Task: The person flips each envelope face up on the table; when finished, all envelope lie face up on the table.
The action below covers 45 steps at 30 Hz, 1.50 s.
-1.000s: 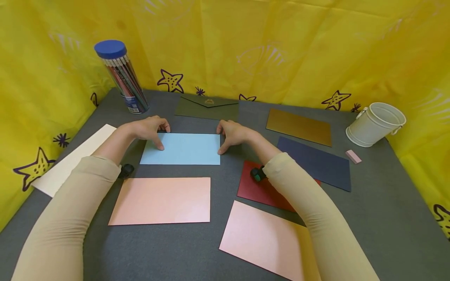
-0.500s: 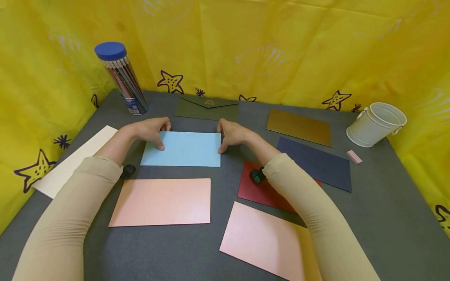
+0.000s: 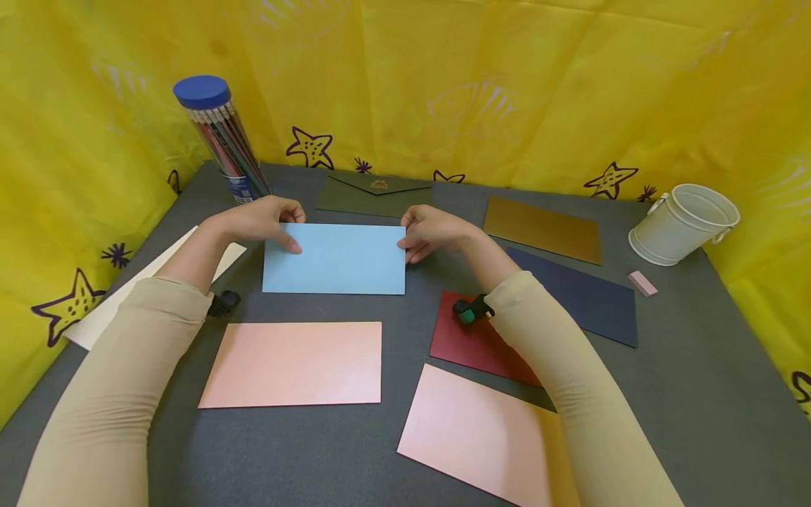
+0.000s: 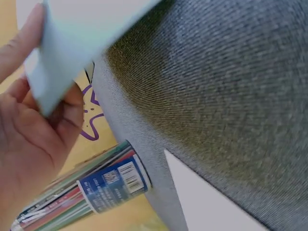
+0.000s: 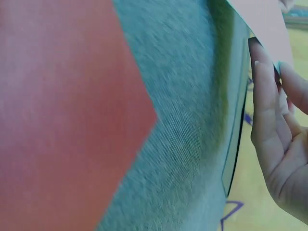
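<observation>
A plain light blue envelope (image 3: 345, 260) is held up between both hands, its face toward me and its top edge leaning over the table. My left hand (image 3: 256, 222) pinches its upper left corner, thumb on the front and fingers behind. At the upper right corner my right hand (image 3: 437, 231) pinches the side edge between thumb and fingers. The left wrist view shows the envelope's corner (image 4: 82, 38) between thumb and curled fingers, with the table below it. Just behind lies an olive green envelope (image 3: 374, 193) with a pointed flap.
A pink envelope (image 3: 291, 365) lies in front. To the right are red (image 3: 459, 338), navy (image 3: 589, 303), gold (image 3: 545, 229) and another pink envelope (image 3: 469, 429). A cream one (image 3: 136, 292) lies left. Pencil tub (image 3: 222, 141), eraser (image 3: 643, 283) and white bucket (image 3: 678, 225) stand around.
The light blue envelope has come up off the table and tilted more upright, shifting slightly right. Both hands rose with it; the right fingers now wrap its edge more closely.
</observation>
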Each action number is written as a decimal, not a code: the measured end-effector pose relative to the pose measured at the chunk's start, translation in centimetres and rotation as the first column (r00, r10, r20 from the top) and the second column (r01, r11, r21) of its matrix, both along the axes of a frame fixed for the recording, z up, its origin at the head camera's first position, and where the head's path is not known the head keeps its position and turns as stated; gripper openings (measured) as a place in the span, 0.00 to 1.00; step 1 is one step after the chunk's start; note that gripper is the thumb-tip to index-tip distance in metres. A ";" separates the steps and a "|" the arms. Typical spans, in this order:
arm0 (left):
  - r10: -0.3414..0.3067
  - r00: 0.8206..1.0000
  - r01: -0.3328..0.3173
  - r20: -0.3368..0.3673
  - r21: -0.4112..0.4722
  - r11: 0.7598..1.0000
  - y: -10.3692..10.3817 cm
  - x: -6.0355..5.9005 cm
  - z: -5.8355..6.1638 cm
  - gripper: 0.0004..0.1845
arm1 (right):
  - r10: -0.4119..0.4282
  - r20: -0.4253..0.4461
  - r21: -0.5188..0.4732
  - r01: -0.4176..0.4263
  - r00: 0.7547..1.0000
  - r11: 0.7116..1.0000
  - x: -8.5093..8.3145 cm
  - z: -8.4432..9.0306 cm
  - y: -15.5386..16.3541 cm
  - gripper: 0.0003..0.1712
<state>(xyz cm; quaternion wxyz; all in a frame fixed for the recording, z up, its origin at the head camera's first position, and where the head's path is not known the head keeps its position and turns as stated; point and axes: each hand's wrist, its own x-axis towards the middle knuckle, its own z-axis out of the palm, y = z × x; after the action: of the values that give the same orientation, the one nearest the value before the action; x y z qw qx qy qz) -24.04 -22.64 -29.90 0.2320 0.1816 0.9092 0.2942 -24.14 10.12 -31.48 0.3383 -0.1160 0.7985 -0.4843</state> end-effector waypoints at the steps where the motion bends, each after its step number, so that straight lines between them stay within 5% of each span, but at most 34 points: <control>1: 0.021 1.000 -0.021 0.003 0.010 1.000 -0.1 0.0 0.0 0.21 | -0.006 -0.001 -0.010 0.006 1.000 1.000 -0.1 0.1 0.3 0.17; 8: 0.178 0.981 -0.183 0.071 0.083 0.980 -0.9 -0.6 -0.3 0.31 | -0.076 -0.018 -0.058 0.075 0.997 0.995 -0.9 1.0 2.9 0.13; 13: 0.250 0.959 -0.273 0.132 0.200 0.941 -1.1 -0.7 -0.2 0.25 | -0.152 -0.044 -0.077 0.149 0.987 0.986 -1.4 2.0 4.9 0.13; 22: 0.245 0.951 -0.298 0.186 0.354 0.887 -0.7 -1.0 -0.3 0.20 | -0.235 -0.038 -0.115 0.229 0.971 0.967 -1.6 2.8 6.9 0.14; 28: 0.270 0.941 -0.332 0.205 0.400 0.854 -0.2 -1.2 -0.2 0.08 | -0.282 -0.033 -0.174 0.272 0.959 0.946 -1.6 2.6 7.1 0.09; 36: 0.301 0.937 -0.349 0.177 0.439 0.828 0.5 -0.9 -0.1 0.05 | -0.389 0.041 -0.265 0.385 0.920 0.884 -1.5 2.5 7.4 0.08; 45: 0.345 0.918 -0.394 0.197 0.565 0.725 1.0 -0.9 -0.2 0.05 | -0.442 0.150 -0.432 0.461 0.884 0.775 -1.7 2.4 7.6 0.04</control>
<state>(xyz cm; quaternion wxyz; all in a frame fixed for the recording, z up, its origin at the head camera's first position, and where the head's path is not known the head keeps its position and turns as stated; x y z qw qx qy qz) -24.91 -21.60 -30.06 0.1353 0.0484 0.7789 0.6105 -25.81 17.74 -29.04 0.1912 0.0125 0.6594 -0.7270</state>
